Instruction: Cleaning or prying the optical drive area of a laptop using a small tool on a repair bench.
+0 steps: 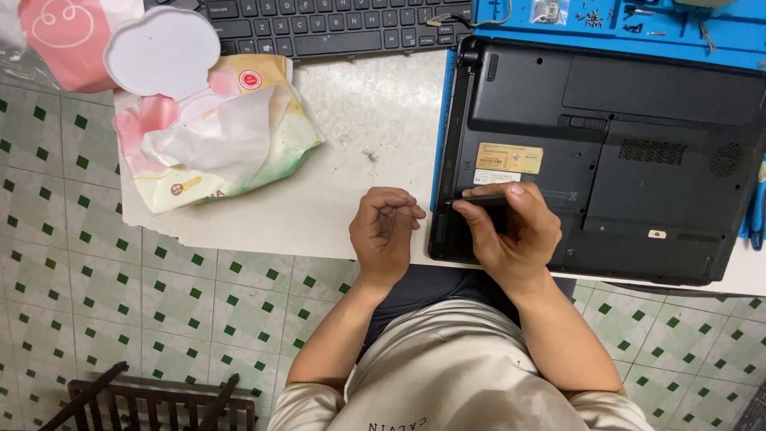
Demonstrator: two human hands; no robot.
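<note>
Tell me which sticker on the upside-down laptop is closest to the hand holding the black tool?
The small white sticker, just above the right hand and its black tool. The bigger yellow sticker sits above it, farther from that hand on the laptop.

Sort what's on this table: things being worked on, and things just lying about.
In use:
right hand
thin black tool
upturned black laptop
left hand, beside it

Lying about:
open wet-wipe pack
black keyboard
blue mat with small screws
</note>
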